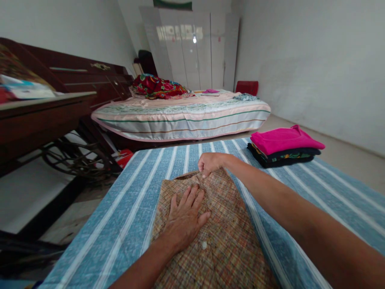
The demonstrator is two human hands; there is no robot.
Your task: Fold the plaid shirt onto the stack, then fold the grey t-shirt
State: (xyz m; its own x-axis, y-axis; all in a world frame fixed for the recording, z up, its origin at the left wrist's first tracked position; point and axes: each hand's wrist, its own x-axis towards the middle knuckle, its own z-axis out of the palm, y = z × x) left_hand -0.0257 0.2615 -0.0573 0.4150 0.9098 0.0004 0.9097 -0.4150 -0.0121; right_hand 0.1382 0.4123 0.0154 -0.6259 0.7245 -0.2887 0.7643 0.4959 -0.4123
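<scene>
A brown plaid shirt (231, 216) lies folded lengthwise on the blue-and-white striped sheet (135, 200), its far edge slightly raised. A pale button (204, 245) shows on its front. My left hand (186, 216) rests flat on the cloth with the fingers spread. At the shirt's far edge, my right hand (210, 162) is closed, thumb and fingers pinching the fabric near the top. The shirt's near end runs out of view at the bottom.
A stack of folded clothes, a pink garment (285, 139) on top of dark ones, sits at the right. Beyond is a bed (180, 120) with a red floral blanket (159, 86). A wooden sewing-machine table (45, 108) stands on the left, a white wardrobe (186, 52) at the back.
</scene>
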